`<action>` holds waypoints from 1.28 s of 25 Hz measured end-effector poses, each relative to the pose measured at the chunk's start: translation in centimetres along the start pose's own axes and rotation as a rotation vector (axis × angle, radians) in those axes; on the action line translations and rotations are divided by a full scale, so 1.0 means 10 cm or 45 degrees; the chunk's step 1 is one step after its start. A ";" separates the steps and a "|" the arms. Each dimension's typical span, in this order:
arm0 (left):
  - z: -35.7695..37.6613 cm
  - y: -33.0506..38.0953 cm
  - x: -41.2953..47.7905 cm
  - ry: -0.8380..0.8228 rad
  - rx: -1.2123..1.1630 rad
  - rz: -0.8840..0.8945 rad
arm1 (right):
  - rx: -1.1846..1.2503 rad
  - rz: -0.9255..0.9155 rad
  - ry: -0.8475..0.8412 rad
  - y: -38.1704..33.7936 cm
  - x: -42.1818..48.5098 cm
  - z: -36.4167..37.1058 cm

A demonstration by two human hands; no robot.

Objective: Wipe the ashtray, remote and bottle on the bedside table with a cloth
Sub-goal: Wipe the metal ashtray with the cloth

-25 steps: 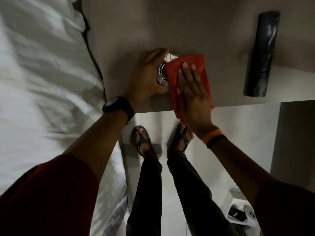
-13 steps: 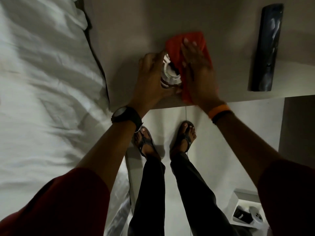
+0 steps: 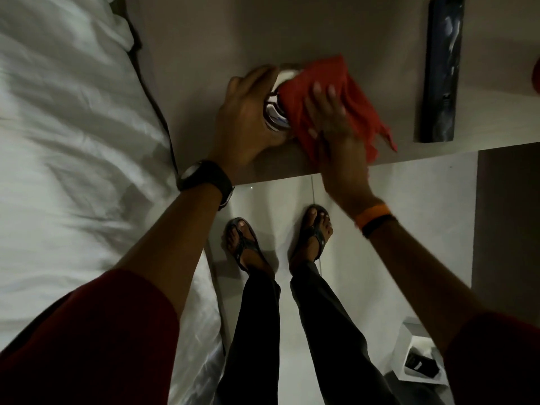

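Observation:
A shiny metal ashtray (image 3: 274,112) sits near the front edge of the bedside table (image 3: 365,33). My left hand (image 3: 248,118) grips its left side and tilts it. My right hand (image 3: 330,121) presses a red cloth (image 3: 330,83) against the ashtray's right side, covering much of it. The long black remote (image 3: 441,71) lies flat on the table to the right, apart from both hands. A sliver of something red (image 3: 537,74) shows at the right frame edge; I cannot tell whether it is the bottle.
A bed with white sheets (image 3: 73,141) fills the left, touching the table. My sandalled feet (image 3: 277,241) stand on the pale floor below the table's front edge. A small white box (image 3: 420,363) holding a dark item sits on the floor at the lower right.
The cloth and my right hand swept from the ashtray's near side to its far side and back over it. My left hand kept its hold on the ashtray.

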State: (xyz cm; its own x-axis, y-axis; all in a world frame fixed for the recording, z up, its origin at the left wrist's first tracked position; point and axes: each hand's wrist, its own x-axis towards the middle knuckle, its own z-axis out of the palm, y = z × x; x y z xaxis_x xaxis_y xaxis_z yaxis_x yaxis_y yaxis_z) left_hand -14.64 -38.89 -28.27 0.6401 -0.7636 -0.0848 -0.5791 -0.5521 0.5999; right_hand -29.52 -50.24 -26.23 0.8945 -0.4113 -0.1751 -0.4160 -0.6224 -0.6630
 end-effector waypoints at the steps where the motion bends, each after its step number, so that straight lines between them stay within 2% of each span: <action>1: -0.01 0.01 -0.02 0.023 -0.011 -0.020 | -0.071 0.006 0.014 -0.01 -0.18 0.07; 7: -0.02 0.05 -0.08 0.032 -0.086 -0.086 | 0.034 0.087 0.125 -0.03 0.54 0.06; 11: 0.01 0.15 -0.12 0.071 -0.037 -0.158 | -0.089 0.074 0.169 -0.09 -0.10 0.25; 14: 0.10 0.25 -0.44 0.096 -0.194 -0.341 | 0.146 0.200 0.234 -0.09 0.08 0.14; 16: 0.09 0.26 -0.65 0.105 -0.156 -0.330 | 0.226 0.199 0.171 0.00 0.37 -0.03; 18: -0.01 0.22 -0.60 0.083 -0.084 -0.255 | 0.086 0.093 0.022 0.14 0.55 -0.21; 20: -0.14 0.21 -0.34 -0.075 -0.096 -0.169 | -0.005 0.008 -0.117 0.23 0.65 -0.34; 22: -0.19 0.19 -0.11 -0.249 -0.188 -0.105 | -0.006 -0.034 -0.150 0.19 0.65 -0.34; 24: -0.15 0.14 -0.03 -0.274 -0.200 -0.094 | 0.038 -0.018 -0.060 0.07 0.49 -0.19; 29: -0.02 0.16 -0.17 -0.208 -0.251 -0.196 | -0.033 0.257 0.232 -0.21 -0.44 0.34; 32: -0.01 0.15 -0.23 -0.151 -0.258 -0.208 | -0.014 0.273 0.231 -0.19 0.01 0.24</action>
State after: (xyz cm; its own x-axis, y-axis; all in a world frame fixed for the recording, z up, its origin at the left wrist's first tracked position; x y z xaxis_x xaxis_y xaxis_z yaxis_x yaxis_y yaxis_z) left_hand -16.98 -37.93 -27.10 0.6460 -0.7107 -0.2787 -0.3531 -0.6019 0.7163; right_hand -28.26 -47.55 -26.74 0.7424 -0.6463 -0.1765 -0.5950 -0.5150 -0.6171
